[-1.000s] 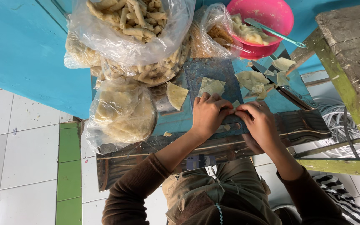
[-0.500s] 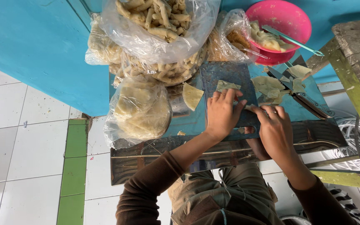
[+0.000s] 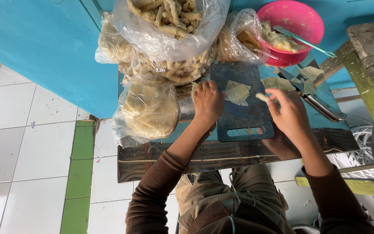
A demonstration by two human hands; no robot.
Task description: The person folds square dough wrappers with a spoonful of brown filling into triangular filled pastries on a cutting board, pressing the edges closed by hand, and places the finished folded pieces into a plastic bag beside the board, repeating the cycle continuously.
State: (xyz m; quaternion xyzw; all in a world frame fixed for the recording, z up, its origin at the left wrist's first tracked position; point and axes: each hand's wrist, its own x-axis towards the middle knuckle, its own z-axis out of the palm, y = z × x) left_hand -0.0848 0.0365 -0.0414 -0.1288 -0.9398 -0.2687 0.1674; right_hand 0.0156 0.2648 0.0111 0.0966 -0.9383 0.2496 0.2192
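Observation:
A dark blue cutting board (image 3: 243,115) lies on a metal tabletop (image 3: 204,158). A pale folded dough sheet (image 3: 237,92) rests on the board's upper half. My left hand (image 3: 207,103) lies knuckles up on the board's left edge, fingers curled down next to another pale sheet (image 3: 194,88); what the fingers hold is hidden. My right hand (image 3: 288,116) hovers over the board's right edge and pinches a small pale dough piece (image 3: 262,97) between its fingertips.
A pink bowl (image 3: 312,26) of pale filling with a spoon (image 3: 304,41) stands at the back right. A knife (image 3: 321,106) and loose dough sheets (image 3: 278,83) lie right of the board. Clear bags of fried snacks (image 3: 169,26) and round wrappers (image 3: 150,108) crowd the left. A wooden bench (image 3: 373,56) is at right.
Both hands have let go of the sheet on the board. My left hand moved to the board's left edge and my right hand moved right, lifting a small dough piece.

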